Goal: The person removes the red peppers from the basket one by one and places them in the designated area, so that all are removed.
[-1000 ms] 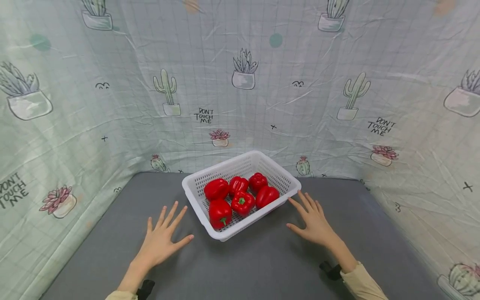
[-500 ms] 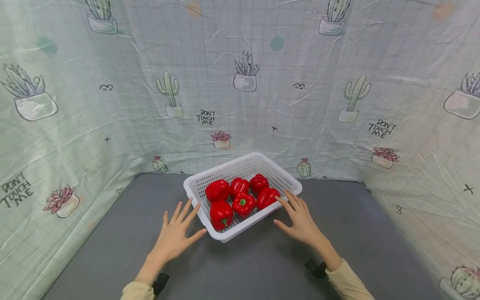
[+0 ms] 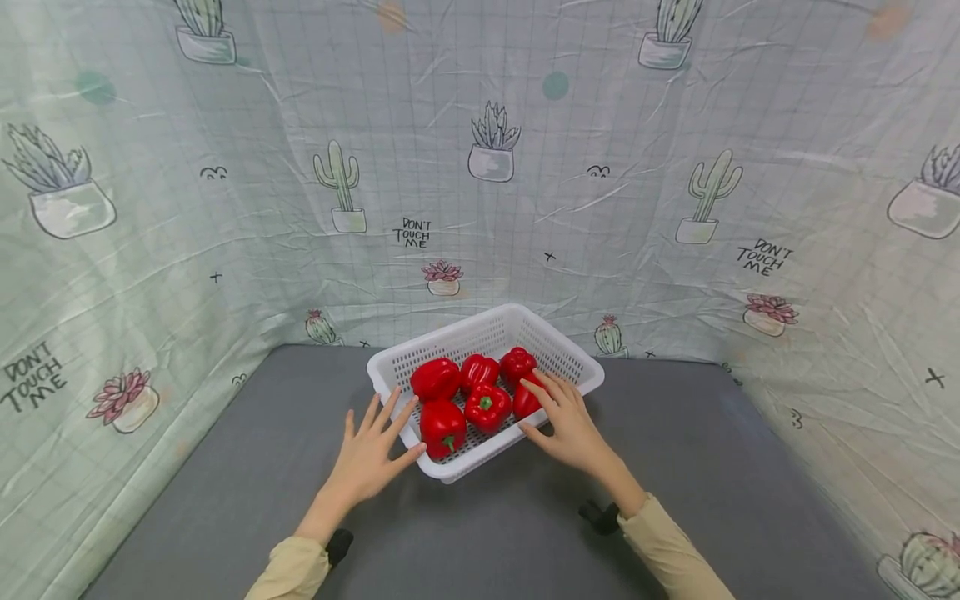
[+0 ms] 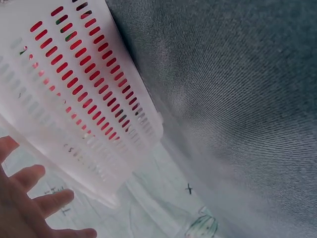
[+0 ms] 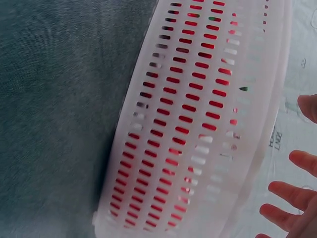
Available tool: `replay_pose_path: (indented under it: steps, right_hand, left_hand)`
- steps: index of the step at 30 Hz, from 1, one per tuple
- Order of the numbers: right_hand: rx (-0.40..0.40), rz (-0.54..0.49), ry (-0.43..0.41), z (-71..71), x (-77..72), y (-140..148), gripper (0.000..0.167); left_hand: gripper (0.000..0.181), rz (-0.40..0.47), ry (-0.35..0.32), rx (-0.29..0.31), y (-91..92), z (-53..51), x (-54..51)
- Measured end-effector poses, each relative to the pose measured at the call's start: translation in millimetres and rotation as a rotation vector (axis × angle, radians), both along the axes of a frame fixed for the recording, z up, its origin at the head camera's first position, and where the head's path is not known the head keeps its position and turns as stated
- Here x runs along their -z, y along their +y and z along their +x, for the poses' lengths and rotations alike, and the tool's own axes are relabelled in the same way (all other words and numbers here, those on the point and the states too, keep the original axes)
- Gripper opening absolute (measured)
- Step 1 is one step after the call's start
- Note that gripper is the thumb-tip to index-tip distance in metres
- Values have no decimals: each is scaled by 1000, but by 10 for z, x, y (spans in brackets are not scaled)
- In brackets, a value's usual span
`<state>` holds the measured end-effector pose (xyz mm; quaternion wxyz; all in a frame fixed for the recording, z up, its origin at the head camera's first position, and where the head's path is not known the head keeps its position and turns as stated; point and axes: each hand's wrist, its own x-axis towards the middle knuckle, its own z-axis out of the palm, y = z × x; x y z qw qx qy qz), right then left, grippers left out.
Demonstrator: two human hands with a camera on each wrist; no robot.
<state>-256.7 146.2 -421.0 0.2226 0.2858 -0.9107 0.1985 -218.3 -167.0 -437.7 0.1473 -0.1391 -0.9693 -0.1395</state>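
A white slotted plastic basket (image 3: 397, 354) sits at an angle on the table, with several red bell peppers in it. One pepper (image 3: 442, 427) lies at its near left corner, stem towards me; another pepper (image 3: 487, 407) shows its green stem in the middle. My left hand (image 3: 367, 458), fingers spread, hovers by the basket's left rim and holds nothing. Over the near right rim is my right hand (image 3: 568, 423), its fingers extended and partly hiding the rightmost pepper (image 3: 527, 402). In both wrist views the fingers are apart from the basket wall (image 4: 89, 89).
The grey tabletop (image 3: 480, 542) stretches around the basket. A cloth (image 3: 555, 167) printed with cacti hangs behind and along both sides. Each wrist carries a black strap, such as the one on the right (image 3: 598, 517).
Both hands have moved inwards and forward: the left to the basket's left rim, the right from beside the right corner to over the near rim. Basket and peppers stay put.
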Motion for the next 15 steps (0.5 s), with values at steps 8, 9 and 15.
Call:
replay_pose_path:
  steps: [8, 9, 15]
  right_hand:
    - [-18, -1, -22, -78, -28, -140, 65]
    - [-16, 7, -25, -88, -33, -159, 65]
    - [-24, 16, -67, -135, -74, -262, 67]
  left_hand:
    - [72, 9, -5, 2, 13, -102, -6]
    - [71, 6, -11, -1, 11, -116, -6]
    - [70, -11, -22, -4, -9, -223, -6]
